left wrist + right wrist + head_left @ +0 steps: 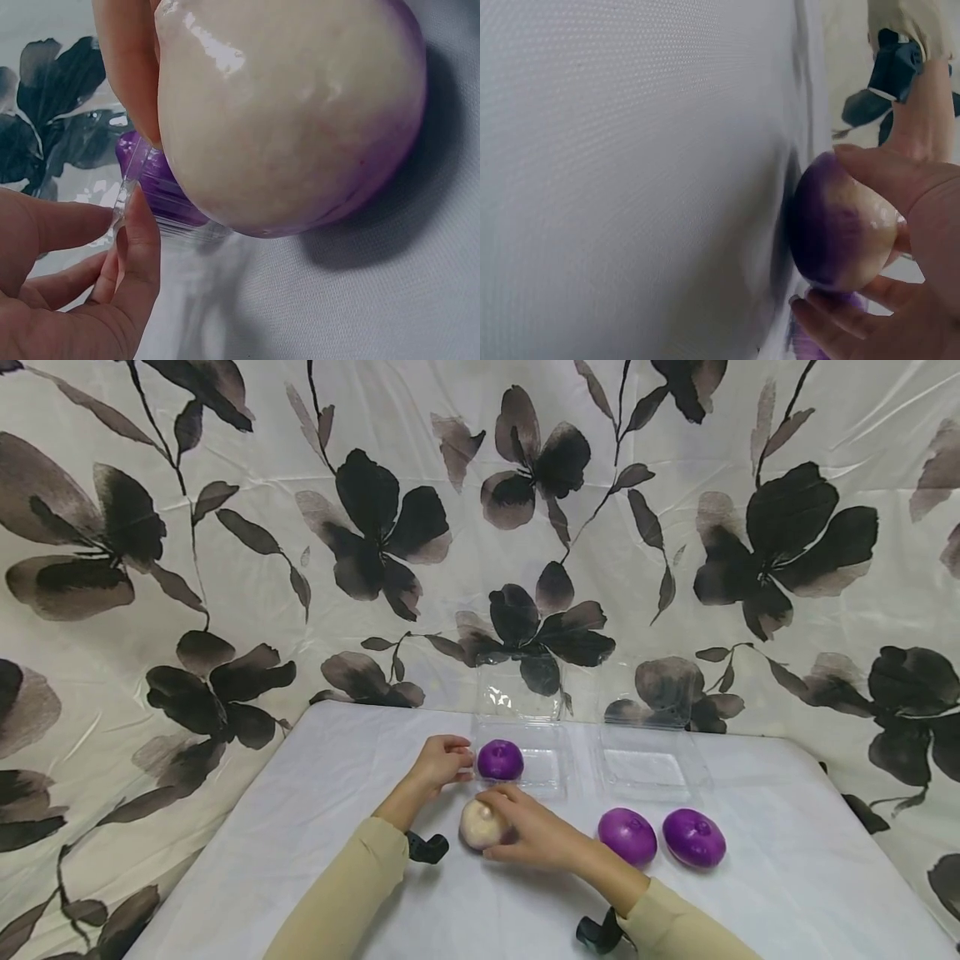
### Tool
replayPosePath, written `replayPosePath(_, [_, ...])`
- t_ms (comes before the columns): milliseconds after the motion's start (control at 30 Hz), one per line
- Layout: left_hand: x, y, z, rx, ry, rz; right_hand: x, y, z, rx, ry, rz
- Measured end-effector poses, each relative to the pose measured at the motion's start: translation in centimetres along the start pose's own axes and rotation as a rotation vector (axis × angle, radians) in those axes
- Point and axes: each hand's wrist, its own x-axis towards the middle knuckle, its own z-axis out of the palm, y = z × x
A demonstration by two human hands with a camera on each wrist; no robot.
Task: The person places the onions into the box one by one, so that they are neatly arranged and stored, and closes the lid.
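My left hand (442, 762) pinches the near-left rim of a clear plastic container (542, 768) between thumb and fingers, as the left wrist view shows. Inside that container, on its left side, sits a turnip with its purple side up (500, 760). Just in front of it, my right hand (536, 831) grips a second turnip (480, 825), cream side up and purple below. The right wrist view shows thumb and fingers around this turnip (844, 225), close over the white cloth. Both containers have their lids raised at the back.
To the right stands another clear container (645, 768) with its lid (645, 693) up. Two more purple turnips, one nearer (627, 837) and one farther right (694, 838), lie in front of it. A floral curtain (450, 543) hangs behind the white-covered table (780, 827).
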Motion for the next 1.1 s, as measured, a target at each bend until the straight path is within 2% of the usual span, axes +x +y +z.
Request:
replayPosePath(400, [0.2,-0.1,0.1,0.001,-0.012,0.003,0.2,-0.6,0.2,-0.096,0.039,0.015])
replayPosePath(667, [0.2,0.0,-0.2,0.01,-0.004,0.007,0.3,-0.5,0.1,-0.108,0.061,-0.008])
replayPosePath(833, [0.3,-0.1,-0.2,0.023,-0.005,0.009,-0.1,-0.6,-0.8,-0.106,0.071,0.004])
replayPosePath(1100, [0.4,-0.1,0.0,0.033,-0.004,0.01,-0.8,-0.8,-2.9,-0.038,0.111,0.011])
